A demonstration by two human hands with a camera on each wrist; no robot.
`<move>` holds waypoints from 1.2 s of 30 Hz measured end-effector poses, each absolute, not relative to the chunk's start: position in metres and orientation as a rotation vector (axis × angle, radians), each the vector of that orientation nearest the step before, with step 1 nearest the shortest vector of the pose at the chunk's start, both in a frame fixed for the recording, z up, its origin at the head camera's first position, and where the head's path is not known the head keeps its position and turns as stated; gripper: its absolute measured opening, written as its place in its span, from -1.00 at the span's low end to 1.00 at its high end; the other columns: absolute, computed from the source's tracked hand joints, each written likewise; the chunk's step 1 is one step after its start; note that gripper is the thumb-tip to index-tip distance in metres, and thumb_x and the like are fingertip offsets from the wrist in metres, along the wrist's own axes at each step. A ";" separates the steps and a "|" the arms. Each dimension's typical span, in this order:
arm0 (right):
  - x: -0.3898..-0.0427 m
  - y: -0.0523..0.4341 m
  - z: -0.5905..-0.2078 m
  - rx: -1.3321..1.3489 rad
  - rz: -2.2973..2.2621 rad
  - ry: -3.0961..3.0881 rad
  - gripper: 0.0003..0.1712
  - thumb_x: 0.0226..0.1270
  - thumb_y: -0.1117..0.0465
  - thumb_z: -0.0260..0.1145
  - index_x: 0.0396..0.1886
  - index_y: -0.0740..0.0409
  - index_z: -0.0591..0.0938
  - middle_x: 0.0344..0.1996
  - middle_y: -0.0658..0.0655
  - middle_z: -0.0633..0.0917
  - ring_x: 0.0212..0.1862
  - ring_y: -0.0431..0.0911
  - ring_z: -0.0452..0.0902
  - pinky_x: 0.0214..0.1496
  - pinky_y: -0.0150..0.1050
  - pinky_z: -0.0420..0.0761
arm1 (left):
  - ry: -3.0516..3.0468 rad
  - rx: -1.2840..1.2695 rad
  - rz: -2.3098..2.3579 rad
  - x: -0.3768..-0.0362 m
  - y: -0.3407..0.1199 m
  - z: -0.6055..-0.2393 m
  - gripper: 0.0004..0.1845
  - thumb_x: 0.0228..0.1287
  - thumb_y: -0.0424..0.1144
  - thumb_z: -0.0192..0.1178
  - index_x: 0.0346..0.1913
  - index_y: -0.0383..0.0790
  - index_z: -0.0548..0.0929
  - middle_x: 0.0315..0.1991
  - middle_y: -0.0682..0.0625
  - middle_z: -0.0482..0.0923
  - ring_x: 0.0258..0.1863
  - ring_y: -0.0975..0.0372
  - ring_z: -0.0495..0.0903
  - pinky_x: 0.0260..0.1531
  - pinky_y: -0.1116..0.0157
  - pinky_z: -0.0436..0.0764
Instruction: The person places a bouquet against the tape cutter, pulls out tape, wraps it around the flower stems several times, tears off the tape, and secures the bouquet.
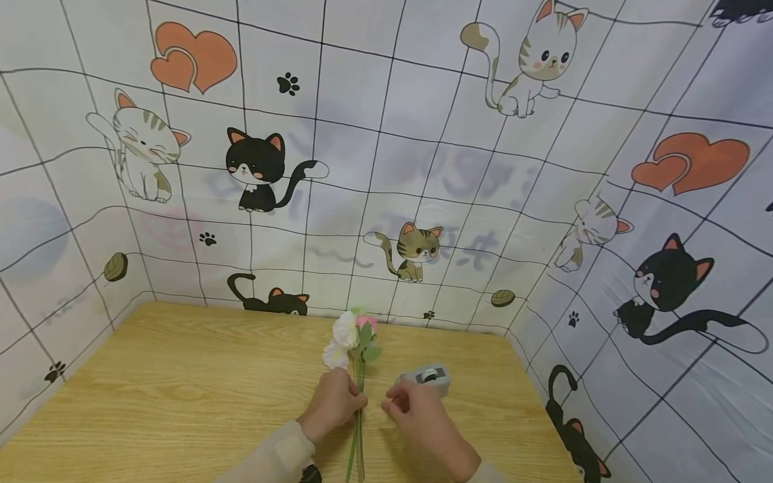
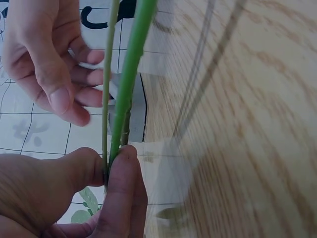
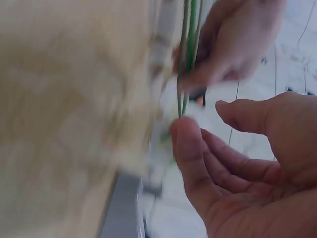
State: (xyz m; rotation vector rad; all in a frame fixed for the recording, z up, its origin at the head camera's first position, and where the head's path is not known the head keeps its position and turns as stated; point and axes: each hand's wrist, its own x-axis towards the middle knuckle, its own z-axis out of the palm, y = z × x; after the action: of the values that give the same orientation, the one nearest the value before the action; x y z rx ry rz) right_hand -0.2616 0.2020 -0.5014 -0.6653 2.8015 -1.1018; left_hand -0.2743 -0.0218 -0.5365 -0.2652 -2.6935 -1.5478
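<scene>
The light wooden tabletop point(image 1: 181, 389) ran out bare-grained to the left, hemmed in by the white cat-and-heart printed cloth backdrop point(image 1: 374, 134). Coming in from that side, the left hand point(image 1: 331, 402) had its fingers curled round the thin green stems point(image 1: 359, 436) of a small bunch of artificial flowers with white and pink blooms point(image 1: 352, 335); the wrist view showed thumb and forefinger point(image 2: 121, 188) pinching the stems point(image 2: 130, 74) together low down. The blooms lay away from the person, near the back edge of the table, the stems pointing back towards the body.

Just to the right, the right hand point(image 1: 417, 409) hovered close beside the stems, fingers loosely bent and the thumb point(image 2: 54, 94) held out, gripping nothing that I could make out (the wrist view there was too blurred to be sure). Beyond it, touching or nearly so, sat a small grey tape dispenser point(image 1: 425, 379).

To my eye this was the gathering step: stems bunched, nothing yet wrapped round them. The next move would seem to call for the right hand fetching tape while the left kept the pinch steady. Nothing stood between the hand and the dispenser.
</scene>
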 end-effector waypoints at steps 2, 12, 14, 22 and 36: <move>-0.254 0.194 -0.504 -0.620 -1.211 2.642 -0.70 0.71 0.16 0.53 0.12 0.35 0.82 -0.19 0.10 0.92 -0.23 -0.20 0.82 -0.22 -0.37 0.83 | -2.702 -0.253 -1.542 -0.274 -0.021 -0.535 -0.37 0.28 -0.52 0.44 -0.76 0.06 0.35 -0.86 0.27 0.32 -0.84 0.48 0.28 -0.74 0.53 0.16; -0.243 0.170 -0.526 -0.353 -1.520 2.213 -0.68 0.73 0.29 0.47 0.19 0.51 0.79 -0.13 0.34 0.96 -0.13 0.09 0.97 -0.06 -0.05 1.00 | -2.704 -0.215 -1.580 -0.276 -0.022 -0.534 -0.45 0.26 -0.48 0.39 -0.74 0.03 0.38 -0.83 0.27 0.33 -0.82 0.48 0.32 -0.75 0.56 0.23; -0.242 0.167 -0.529 -0.333 -1.576 2.153 -0.68 0.73 0.30 0.46 0.18 0.55 0.79 -0.11 0.39 0.96 -0.10 0.03 0.97 -0.04 -0.08 1.00 | -2.700 -0.204 -1.585 -0.276 -0.021 -0.533 -0.50 0.27 -0.48 0.41 -0.71 -0.01 0.44 -0.81 0.26 0.37 -0.81 0.47 0.35 -0.74 0.55 0.26; -0.240 0.165 -0.532 -0.200 -1.718 2.027 -0.75 0.69 0.34 0.49 0.07 0.54 0.80 -0.18 0.34 0.96 -0.18 -0.05 0.97 -0.08 -0.18 0.99 | -2.699 -0.171 -1.599 -0.274 -0.021 -0.528 -0.71 0.26 -0.46 0.44 -0.59 -0.19 0.67 -0.71 0.12 0.61 -0.75 0.42 0.51 -0.69 0.52 0.42; -0.239 0.168 -0.532 -0.161 -1.685 2.069 -0.83 0.62 0.35 0.55 -0.06 0.45 0.88 -0.20 0.31 0.97 -0.31 -0.14 0.93 -0.16 -0.22 0.98 | -2.718 -0.172 -1.644 -0.275 -0.022 -0.533 -0.77 0.35 -0.36 0.50 -0.47 -0.21 0.73 -0.61 0.06 0.71 -0.64 0.32 0.70 -0.64 0.51 0.52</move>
State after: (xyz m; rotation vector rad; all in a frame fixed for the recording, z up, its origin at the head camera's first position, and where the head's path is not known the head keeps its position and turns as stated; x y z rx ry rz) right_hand -0.2390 0.1675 -0.5316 -0.1611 2.0690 -1.6854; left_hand -0.2747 -0.0221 -0.5328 -0.1724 -2.7185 -1.6441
